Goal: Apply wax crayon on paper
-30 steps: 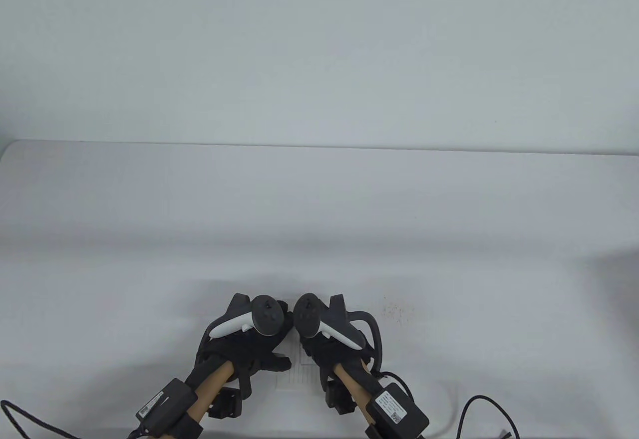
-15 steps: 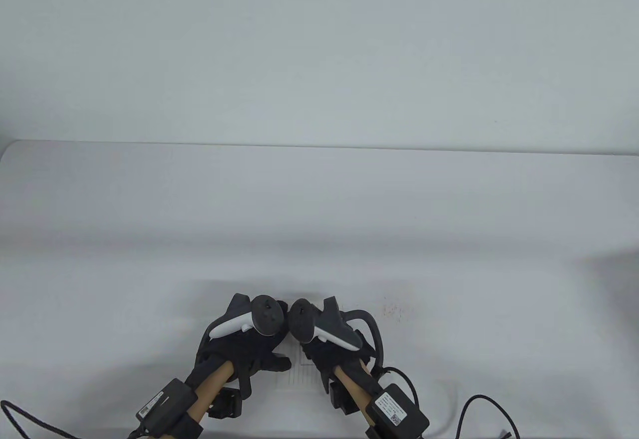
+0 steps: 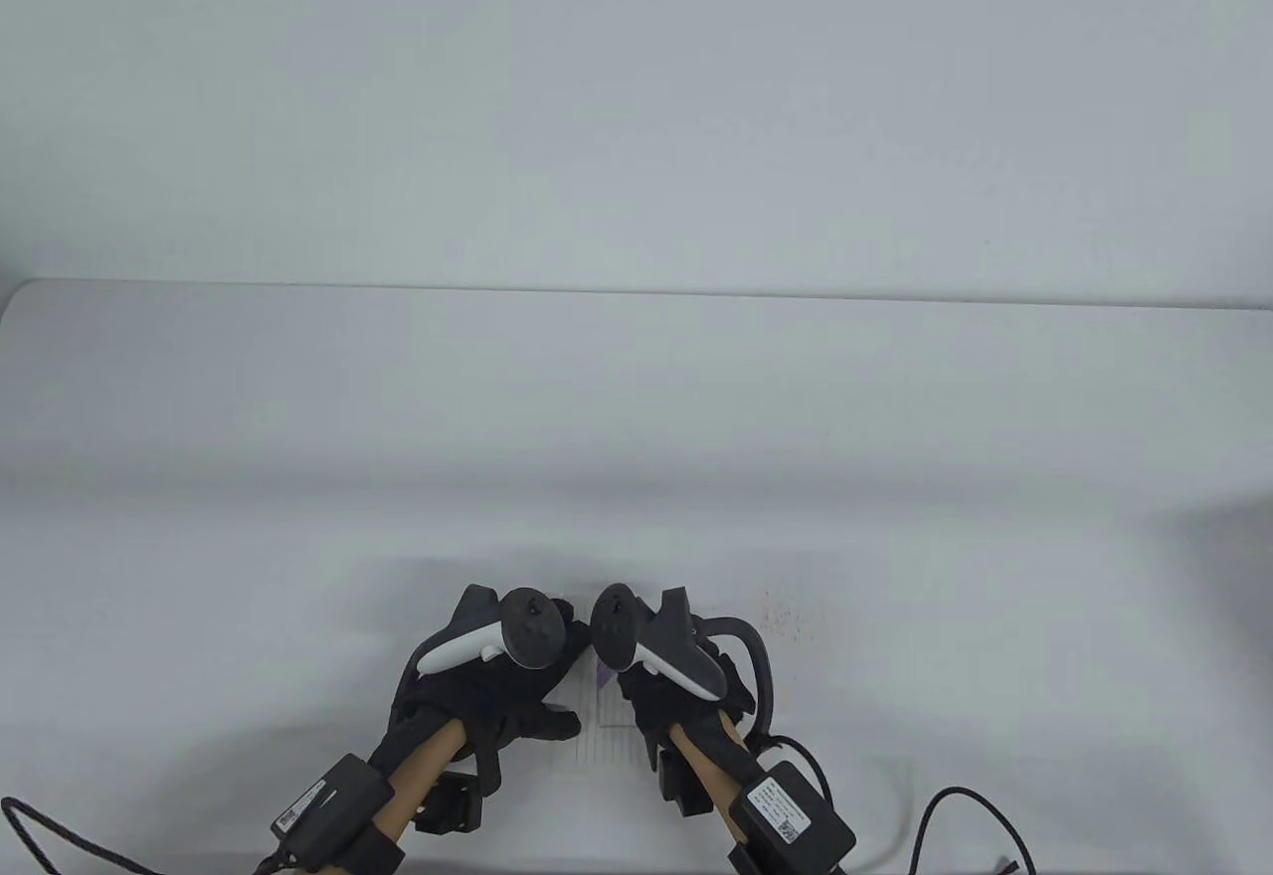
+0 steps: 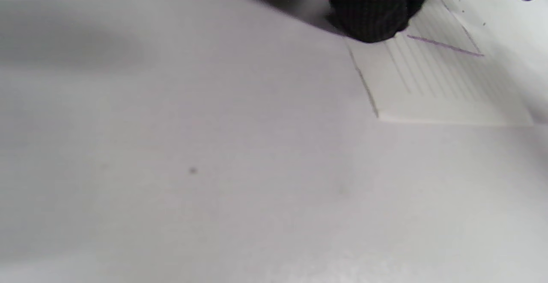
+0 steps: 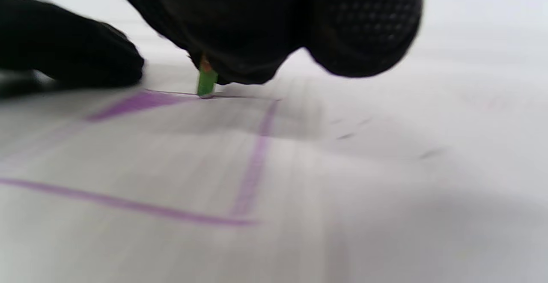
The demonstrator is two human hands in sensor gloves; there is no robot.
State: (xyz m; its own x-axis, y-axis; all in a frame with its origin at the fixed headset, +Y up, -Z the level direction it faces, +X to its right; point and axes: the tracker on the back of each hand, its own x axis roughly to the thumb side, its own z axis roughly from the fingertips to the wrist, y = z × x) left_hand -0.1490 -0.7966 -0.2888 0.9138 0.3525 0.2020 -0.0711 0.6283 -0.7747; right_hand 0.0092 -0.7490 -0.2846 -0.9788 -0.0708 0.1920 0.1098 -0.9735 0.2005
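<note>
Right wrist view shows the right hand pinching a green crayon, its tip touching the lined paper among purple strokes. On the near table, the left hand presses the paper's left edge, fingers flat.
</note>
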